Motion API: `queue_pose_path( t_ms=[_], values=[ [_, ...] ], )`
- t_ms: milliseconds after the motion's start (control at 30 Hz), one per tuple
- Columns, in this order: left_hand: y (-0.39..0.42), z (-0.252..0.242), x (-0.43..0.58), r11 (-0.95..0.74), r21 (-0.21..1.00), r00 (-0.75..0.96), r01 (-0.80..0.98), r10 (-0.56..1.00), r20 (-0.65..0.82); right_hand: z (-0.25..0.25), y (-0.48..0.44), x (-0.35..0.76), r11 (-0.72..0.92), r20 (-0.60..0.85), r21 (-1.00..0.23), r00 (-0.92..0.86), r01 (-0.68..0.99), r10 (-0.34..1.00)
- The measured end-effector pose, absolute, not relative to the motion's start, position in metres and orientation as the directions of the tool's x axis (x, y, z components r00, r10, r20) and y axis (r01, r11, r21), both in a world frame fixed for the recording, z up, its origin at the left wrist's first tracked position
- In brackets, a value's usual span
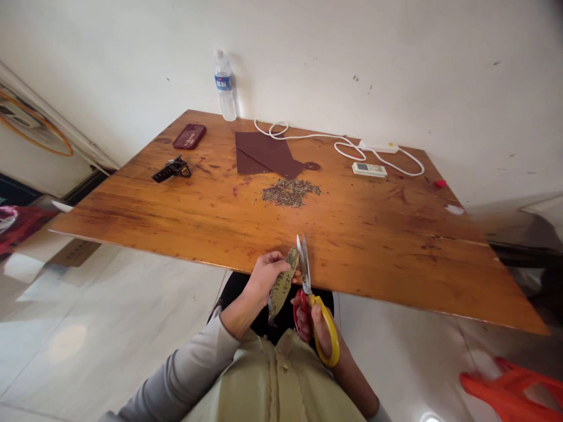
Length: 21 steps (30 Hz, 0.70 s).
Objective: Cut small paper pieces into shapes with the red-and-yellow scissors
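Observation:
My left hand (263, 275) pinches a dried, olive-coloured leaf (281, 286) just past the near edge of the wooden table (176, 217). My right hand (317, 328) grips yellow-and-red scissors (313, 296) by the handles, blades pointing up and away, touching the leaf's right edge. A heap of small cut leaf bits (289, 192) lies on the table further out. Behind it are two dark brown sheets (264, 153).
A water bottle (225, 87) stands at the far edge by the wall. A maroon case (189, 136), a black tool (171, 169), a white cable with power strip (352, 146) and a white remote-like device (369, 170) lie on the table. An orange object (514, 387) sits on the floor, lower right.

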<state>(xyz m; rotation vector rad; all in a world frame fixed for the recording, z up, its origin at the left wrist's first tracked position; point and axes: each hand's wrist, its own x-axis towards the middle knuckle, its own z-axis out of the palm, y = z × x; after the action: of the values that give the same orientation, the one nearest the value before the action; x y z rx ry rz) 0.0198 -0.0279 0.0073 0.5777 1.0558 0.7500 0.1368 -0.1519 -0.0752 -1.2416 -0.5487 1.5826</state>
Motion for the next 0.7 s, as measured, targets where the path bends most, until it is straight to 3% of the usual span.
queue_pose_path(
  t_ms=[367,700],
  values=[
    [-0.024,0.007,0.015,0.644,0.750,0.329,-0.152,0.748,-0.576,-0.076,-0.148,0.149,-0.366,-0.396,-0.880,0.045,-0.302,0.917],
    [-0.019,0.005,0.009,0.639,0.760,0.374,-0.123,0.739,-0.561,-0.075,-0.152,0.148,-0.490,-0.528,-0.789,0.003,-0.372,0.849]
  ],
)
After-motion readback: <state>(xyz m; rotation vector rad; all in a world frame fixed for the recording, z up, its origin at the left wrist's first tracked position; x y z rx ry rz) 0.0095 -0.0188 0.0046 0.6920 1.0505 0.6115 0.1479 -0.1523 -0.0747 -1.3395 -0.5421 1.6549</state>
